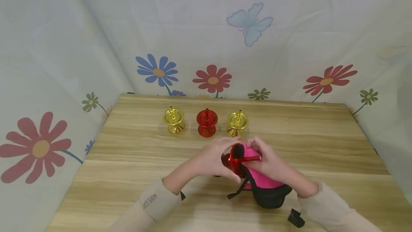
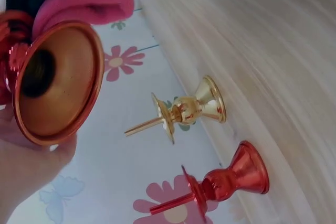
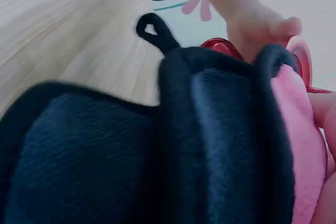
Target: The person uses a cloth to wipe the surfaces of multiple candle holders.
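My left hand (image 1: 212, 157) holds a red metallic candlestick (image 1: 249, 159) tipped on its side, its thin stem toward my right hand (image 1: 270, 161). In the left wrist view the candlestick's hollow base (image 2: 71, 95) faces the camera. My right hand grips a folded pink-and-black cloth (image 1: 270, 183) with its fingers curled on the pink side. One part of the cloth lies against the candlestick's dish. The right wrist view shows the cloth's dark fuzzy side (image 3: 220, 135), black edging and a hanging loop (image 3: 155, 31).
Three candlesticks stand upright in a row at the back of the wooden table (image 1: 128, 174): a gold one (image 1: 176, 129), a red one (image 1: 207, 130) and another gold one (image 1: 236, 131) just beyond my hands. A flowered curtain (image 1: 180, 28) hangs behind the table.
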`<action>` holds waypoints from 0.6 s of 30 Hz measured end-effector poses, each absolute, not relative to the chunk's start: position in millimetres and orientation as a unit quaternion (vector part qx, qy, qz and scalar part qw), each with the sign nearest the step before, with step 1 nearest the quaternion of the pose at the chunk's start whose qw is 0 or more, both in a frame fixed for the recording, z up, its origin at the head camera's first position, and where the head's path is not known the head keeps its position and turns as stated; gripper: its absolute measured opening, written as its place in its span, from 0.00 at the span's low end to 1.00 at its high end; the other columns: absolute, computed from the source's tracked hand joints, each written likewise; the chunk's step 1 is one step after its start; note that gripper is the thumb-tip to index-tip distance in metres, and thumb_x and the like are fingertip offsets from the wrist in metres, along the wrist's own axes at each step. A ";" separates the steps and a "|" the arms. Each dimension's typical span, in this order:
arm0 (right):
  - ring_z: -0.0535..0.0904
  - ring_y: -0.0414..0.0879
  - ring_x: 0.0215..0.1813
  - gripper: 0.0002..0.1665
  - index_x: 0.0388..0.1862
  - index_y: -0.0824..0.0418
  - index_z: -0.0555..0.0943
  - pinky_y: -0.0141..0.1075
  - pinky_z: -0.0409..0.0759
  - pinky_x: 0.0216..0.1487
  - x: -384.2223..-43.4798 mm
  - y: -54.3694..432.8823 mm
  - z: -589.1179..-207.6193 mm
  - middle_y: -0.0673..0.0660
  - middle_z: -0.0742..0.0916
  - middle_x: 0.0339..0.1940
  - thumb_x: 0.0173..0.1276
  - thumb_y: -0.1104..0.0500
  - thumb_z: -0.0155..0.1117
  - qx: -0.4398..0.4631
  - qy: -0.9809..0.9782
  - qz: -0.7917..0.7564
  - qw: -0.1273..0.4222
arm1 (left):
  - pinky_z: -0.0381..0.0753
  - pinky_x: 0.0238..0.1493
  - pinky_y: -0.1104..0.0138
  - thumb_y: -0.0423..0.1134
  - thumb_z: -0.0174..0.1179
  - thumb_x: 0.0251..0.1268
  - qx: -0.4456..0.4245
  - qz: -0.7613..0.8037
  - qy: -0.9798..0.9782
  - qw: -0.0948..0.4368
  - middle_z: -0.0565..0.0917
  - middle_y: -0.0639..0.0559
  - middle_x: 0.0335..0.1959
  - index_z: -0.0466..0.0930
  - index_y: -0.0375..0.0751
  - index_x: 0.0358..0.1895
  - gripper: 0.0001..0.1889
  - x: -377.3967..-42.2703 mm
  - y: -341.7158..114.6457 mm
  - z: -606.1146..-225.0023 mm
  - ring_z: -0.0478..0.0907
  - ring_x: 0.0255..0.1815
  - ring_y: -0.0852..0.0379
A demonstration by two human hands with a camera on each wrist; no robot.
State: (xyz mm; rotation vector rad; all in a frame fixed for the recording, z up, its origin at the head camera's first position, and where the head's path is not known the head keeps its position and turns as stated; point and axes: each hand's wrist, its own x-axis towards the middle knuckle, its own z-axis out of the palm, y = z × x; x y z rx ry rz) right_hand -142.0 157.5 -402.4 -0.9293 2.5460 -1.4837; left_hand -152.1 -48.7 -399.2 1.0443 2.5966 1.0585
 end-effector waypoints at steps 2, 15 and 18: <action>0.76 0.34 0.39 0.20 0.40 0.64 0.67 0.29 0.77 0.38 -142.6 157.7 -402.9 0.61 0.82 0.37 0.51 0.70 0.65 -0.285 0.827 -0.485 0.007 | 0.66 0.59 0.54 0.57 0.70 0.33 0.313 0.394 0.861 0.073 0.63 0.61 0.65 0.63 0.55 0.62 0.44 -153.0 -49.1 -400.0 0.59 0.65 0.58; 0.76 0.29 0.42 0.13 0.40 0.67 0.77 0.24 0.76 0.41 -137.1 158.6 -402.8 0.50 0.83 0.38 0.53 0.70 0.63 -0.284 0.794 -0.536 -0.021 | 0.69 0.56 0.62 0.60 0.61 0.44 0.333 0.544 0.757 0.140 0.68 0.59 0.61 0.63 0.59 0.62 0.37 -165.7 -64.3 -409.8 0.66 0.58 0.61; 0.76 0.29 0.43 0.13 0.40 0.69 0.77 0.23 0.76 0.42 -137.3 159.6 -402.1 0.42 0.82 0.39 0.52 0.70 0.63 -0.306 0.782 -0.543 -0.004 | 0.69 0.56 0.64 0.59 0.58 0.50 0.356 0.544 0.732 0.202 0.70 0.55 0.60 0.63 0.53 0.62 0.35 -171.9 -67.3 -409.9 0.66 0.59 0.60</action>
